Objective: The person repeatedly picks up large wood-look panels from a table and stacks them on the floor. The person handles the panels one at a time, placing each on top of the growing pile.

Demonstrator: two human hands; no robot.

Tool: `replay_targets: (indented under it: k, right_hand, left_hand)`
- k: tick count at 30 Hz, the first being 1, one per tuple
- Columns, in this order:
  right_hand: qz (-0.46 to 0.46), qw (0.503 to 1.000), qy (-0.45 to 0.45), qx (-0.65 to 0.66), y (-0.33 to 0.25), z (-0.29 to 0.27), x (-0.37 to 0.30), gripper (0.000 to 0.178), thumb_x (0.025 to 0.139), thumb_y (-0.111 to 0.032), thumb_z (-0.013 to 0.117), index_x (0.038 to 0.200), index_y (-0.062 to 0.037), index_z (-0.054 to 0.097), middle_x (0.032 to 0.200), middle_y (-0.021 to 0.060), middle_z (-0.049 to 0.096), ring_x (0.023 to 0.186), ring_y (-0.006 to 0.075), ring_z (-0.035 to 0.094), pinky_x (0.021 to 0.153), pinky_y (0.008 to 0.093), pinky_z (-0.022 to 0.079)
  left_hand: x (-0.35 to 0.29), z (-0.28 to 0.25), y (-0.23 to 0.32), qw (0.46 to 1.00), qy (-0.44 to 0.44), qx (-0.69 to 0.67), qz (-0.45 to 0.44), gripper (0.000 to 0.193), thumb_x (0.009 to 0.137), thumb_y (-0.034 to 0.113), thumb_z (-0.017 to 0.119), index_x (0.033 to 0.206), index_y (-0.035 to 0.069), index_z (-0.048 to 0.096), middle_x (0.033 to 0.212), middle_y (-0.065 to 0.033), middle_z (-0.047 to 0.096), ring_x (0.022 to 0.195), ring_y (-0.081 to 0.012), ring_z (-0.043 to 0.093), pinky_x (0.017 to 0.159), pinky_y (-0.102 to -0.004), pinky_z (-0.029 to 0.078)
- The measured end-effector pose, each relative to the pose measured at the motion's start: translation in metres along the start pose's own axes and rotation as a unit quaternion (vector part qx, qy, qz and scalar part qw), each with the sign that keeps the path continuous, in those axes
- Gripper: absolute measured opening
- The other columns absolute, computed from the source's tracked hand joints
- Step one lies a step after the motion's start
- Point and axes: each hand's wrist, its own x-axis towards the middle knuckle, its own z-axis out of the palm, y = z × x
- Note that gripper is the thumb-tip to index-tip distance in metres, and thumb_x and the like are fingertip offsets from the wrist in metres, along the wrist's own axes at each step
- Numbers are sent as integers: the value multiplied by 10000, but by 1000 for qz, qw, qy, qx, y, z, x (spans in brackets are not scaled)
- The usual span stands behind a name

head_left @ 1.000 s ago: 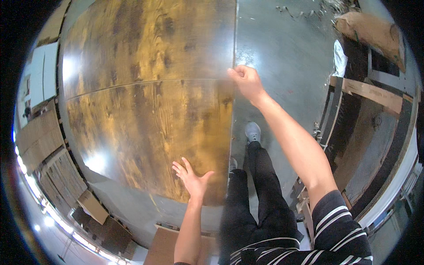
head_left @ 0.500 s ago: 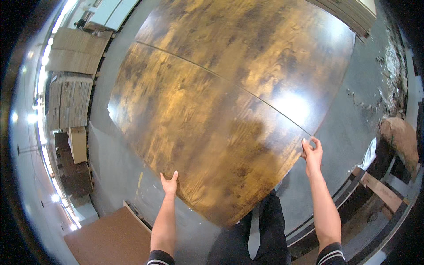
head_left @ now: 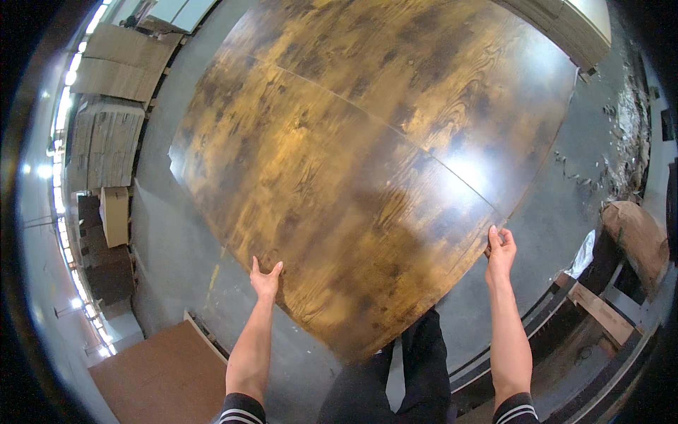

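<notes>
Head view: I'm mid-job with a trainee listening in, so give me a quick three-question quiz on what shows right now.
1. True or false: the thin line across the wood-patterned board runs to the edge near the right grip.
2. Which lies at the picture's lower left? A) a blue bucket; B) a plain brown panel; C) a ladder.
3. Which grip shows its thumb and a finger spread in a V?

Key: 1. True. 2. B. 3. The left grip.
</notes>
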Motion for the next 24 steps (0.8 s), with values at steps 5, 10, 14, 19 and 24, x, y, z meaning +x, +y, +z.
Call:
replay_targets:
  k: [5,10,14,19,24]
  right_hand:
    - [18,995,76,-55,-23,-5,-7,377,835,-273,620,1096,-31,496,993,100,565,878,160,566,710,285,471]
    - [-254,901,157,-315,-97,-20,70,508,794,-318,646,1128,16,461,1088,152,545,1051,269,496,885,374,393]
    - [-291,875,177,-343,-166,-25,202,647,766,-385,659,1201,32,421,1143,208,506,1097,299,477,894,367,392]
    - [-59,957,79,-271,-220,-28,314,797,746,-421,673,1291,46,326,1167,203,495,1051,269,505,840,345,421]
    - [-45,980,66,-183,-220,-20,315,860,731,-418,700,1323,40,276,1151,151,504,945,218,529,715,329,445]
  left_hand:
    - [-67,-1,-4,999,4,-11,38,881,585,184,812,1283,-81,345,1155,-224,525,1071,-280,505,926,-350,386]
    - [-217,2,1,986,-104,-85,-104,927,596,254,796,1321,-30,293,1290,-279,323,1217,-410,294,1015,-448,258]
    - [-301,12,27,957,-152,-95,-230,944,664,294,761,1351,-38,205,1359,-279,228,1242,-390,282,1014,-457,269]
    - [-328,39,49,895,-115,-77,-424,964,721,362,721,1380,6,114,1382,-230,226,1248,-357,293,984,-477,311]
    - [-322,40,55,891,-77,-95,-438,950,680,334,758,1359,25,168,1339,-211,298,1202,-335,356,966,-450,335]
